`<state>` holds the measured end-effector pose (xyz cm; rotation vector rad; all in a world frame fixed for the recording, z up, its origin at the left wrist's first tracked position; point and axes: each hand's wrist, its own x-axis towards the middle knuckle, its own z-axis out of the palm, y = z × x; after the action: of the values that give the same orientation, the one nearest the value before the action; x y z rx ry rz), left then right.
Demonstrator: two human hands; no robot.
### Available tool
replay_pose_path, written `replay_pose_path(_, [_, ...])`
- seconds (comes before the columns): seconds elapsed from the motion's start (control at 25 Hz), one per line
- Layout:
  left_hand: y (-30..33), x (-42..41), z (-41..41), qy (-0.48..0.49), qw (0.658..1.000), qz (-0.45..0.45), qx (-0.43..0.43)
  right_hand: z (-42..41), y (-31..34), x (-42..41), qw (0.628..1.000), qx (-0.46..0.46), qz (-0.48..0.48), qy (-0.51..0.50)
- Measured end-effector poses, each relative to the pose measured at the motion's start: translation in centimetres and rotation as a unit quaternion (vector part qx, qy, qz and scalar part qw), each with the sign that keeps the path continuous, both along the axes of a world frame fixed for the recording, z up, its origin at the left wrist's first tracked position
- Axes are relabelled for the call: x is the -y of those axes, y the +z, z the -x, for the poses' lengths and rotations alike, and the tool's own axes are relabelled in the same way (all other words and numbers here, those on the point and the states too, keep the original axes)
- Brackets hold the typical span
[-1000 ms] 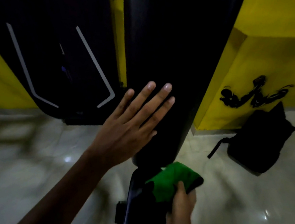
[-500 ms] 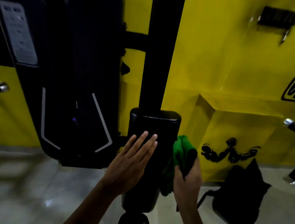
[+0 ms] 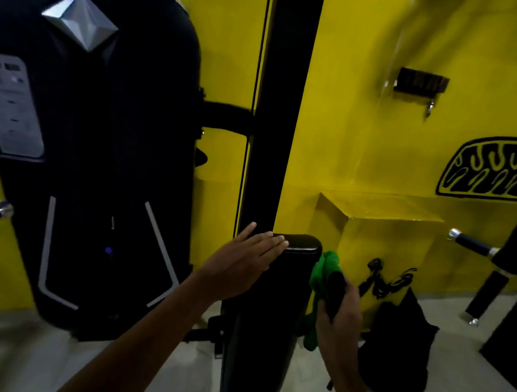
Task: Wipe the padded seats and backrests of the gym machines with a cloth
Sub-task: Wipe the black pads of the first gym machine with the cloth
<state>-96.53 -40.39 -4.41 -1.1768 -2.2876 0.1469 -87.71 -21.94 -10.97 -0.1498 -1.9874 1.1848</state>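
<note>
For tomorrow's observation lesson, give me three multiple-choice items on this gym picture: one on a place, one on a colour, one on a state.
1. Where does the black bag lie?
A on the pad
B on the floor by the yellow wall
C on a hook

2. What colour is the cloth?
A green
B white
C red

3. How is the left hand?
A gripping the cloth
B clenched in a fist
C flat on the backrest pad

Answers: B, it sits on the floor beside the wall; A, green in the right hand; C, straight fingers rest near the pad's top.
</note>
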Motion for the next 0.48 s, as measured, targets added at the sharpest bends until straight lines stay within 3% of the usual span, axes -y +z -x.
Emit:
replay_pose_path(0.24, [0.5,2.3,3.7,-0.162,0.976,0.003,0.147,0.3,-0.6,5.0,0.991,-0.016,-0.016,-0.130])
replay_pose_path(0.48, [2.0,3.2,7.5,-0.274,0.913,-0.062,0.296,0.3,-1.8,8.7,0.979,-0.016,-0.146,-0.143])
